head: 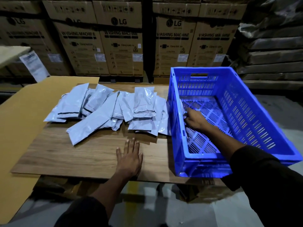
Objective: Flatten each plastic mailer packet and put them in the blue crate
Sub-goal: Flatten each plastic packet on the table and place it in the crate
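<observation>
Several pale grey plastic mailer packets [105, 110] lie in a loose overlapping heap across the back of the wooden tabletop [73, 154]. The blue slotted crate [255, 102] stands at the table's right end. My right hand [196, 119] reaches inside the crate along its left wall, where it holds one mailer packet [183, 108]; most of that packet is hidden by the hand and the wall. My left hand [129, 158] lies flat on the bare wood in front of the heap, fingers straight and spread, holding nothing.
A sheet of brown cardboard [24, 112] lies under and beyond the table's left side. Stacked washing machine cartons [121, 38] form a wall behind the table. Wrapped stacks [270, 54] rise at the right. The floor shows below the near table edge.
</observation>
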{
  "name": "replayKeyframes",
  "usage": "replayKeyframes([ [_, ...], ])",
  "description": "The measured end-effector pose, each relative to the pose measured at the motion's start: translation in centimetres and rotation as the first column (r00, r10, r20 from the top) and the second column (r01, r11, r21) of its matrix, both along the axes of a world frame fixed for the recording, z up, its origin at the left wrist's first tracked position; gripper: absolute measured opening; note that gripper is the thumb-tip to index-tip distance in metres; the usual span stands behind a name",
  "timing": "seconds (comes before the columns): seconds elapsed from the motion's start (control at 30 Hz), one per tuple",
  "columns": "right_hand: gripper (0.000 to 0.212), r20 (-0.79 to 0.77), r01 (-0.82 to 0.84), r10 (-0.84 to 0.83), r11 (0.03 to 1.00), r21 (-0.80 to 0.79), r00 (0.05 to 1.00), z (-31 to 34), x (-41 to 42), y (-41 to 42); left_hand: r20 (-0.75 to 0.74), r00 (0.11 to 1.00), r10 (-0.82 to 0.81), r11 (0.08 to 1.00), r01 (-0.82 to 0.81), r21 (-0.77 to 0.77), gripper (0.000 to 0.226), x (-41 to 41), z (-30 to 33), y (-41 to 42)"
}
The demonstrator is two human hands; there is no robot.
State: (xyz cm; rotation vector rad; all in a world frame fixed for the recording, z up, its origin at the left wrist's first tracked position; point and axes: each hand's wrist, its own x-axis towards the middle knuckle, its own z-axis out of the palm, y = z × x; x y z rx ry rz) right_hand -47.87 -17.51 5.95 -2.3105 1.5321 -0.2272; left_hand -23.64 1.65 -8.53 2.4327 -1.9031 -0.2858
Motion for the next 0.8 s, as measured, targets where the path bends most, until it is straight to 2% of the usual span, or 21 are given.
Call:
replayKeyframes([
  [0.13, 0.046, -0.026, -0.020, 0.023, 0.992, 0.126, 0.999, -0.5, 0.0, 0.2, -0.009, 1.000, 0.001, 1.000, -0.001, 0.000, 0.089, 0.1, 0.0, 0.0],
  [0.27, 0.069, 0.154, 0.058, -0.128, 0.917, 0.395, 0.980, -0.6, -0.2, 0.4, -0.032, 0.999, 0.009, 1.000, -0.009, -0.003, 0.088, 0.2, -0.2, 0.0],
  [0.33, 0.069, 0.183, 0.051, -0.149, 0.888, 0.456, 0.972, -0.5, -0.1, 0.4, -0.042, 0.999, 0.010, 1.000, -0.010, 0.006, 0.088, 0.2, -0.2, 0.0],
  [0.47, 0.059, 0.171, 0.022, -0.110, 0.894, 0.448, 0.979, -0.6, 0.3, 0.4, -0.047, 0.999, 0.011, 1.000, -0.011, -0.001, 0.088, 0.2, -0.2, 0.2],
  [0.57, 0.054, 0.116, 0.022, -0.069, 0.932, 0.362, 0.991, -0.6, 0.4, 0.4, -0.060, 0.998, 0.015, 1.000, -0.015, 0.001, 0.087, 0.1, 0.1, 0.3],
  [0.63, 0.051, -0.002, 0.038, -0.039, 0.971, 0.238, 0.999, -0.4, 0.3, 0.5, -0.057, 0.998, 0.018, 1.000, -0.016, 0.026, 0.082, 0.1, 0.3, 0.2],
  [0.73, 0.037, -0.125, 0.135, -0.136, 0.991, -0.014, 0.983, 0.4, 0.1, 0.8, -0.045, 0.999, 0.006, 1.000, -0.005, 0.011, 0.076, 0.5, 0.4, 0.2],
  [0.8, 0.030, -0.070, 0.217, -0.240, 0.944, -0.249, 0.968, 1.7, 0.2, 1.3, -0.021, 1.000, -0.010, 1.000, 0.009, -0.030, 0.076, 1.0, 0.4, 0.2],
])
